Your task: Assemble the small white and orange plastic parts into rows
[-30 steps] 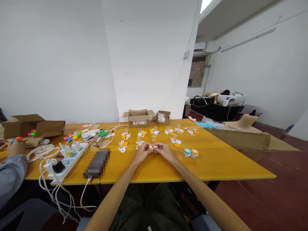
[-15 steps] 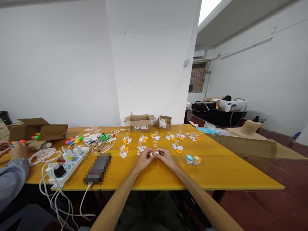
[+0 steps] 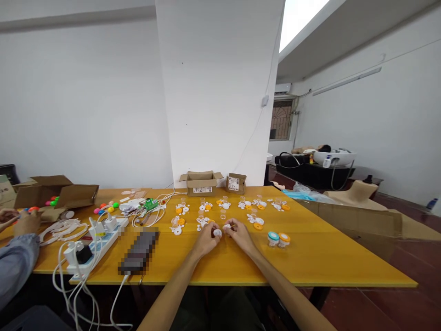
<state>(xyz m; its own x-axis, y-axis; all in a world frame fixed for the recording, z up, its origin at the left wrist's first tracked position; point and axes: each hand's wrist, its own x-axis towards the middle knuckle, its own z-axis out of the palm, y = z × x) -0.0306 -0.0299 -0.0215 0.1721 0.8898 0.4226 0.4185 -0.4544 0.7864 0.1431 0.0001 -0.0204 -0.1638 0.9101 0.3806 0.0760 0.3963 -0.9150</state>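
Note:
My left hand [image 3: 206,241] is closed on a small white round plastic part [image 3: 217,233], which faces up between thumb and fingers. Just to its right, my right hand [image 3: 240,234] pinches a white plastic piece with holes [image 3: 227,226]. A narrow gap separates the two parts. Beyond my fingers stands a small clear cup [image 3: 223,214]. Piles of white discs, orange rings [image 3: 258,226] and clear cups lie around it on the yellow table [image 3: 310,257]. To the right are two clear jars, one with a teal lid [image 3: 273,236], one with an orange lid [image 3: 284,237].
Two cardboard boxes [image 3: 200,188] stand against the pillar. A phone [image 3: 139,252], a power strip [image 3: 103,241] and tangled white cables lie at left. Beyond them are colourful balls [image 3: 102,211] and a co-worker's hand [image 3: 27,224]. A large cardboard sheet [image 3: 347,225] leans at the table's right edge.
My hands have drawn slightly apart; the parts they hold, close together before, now show separately. The view has tilted up a little, so the table sits lower.

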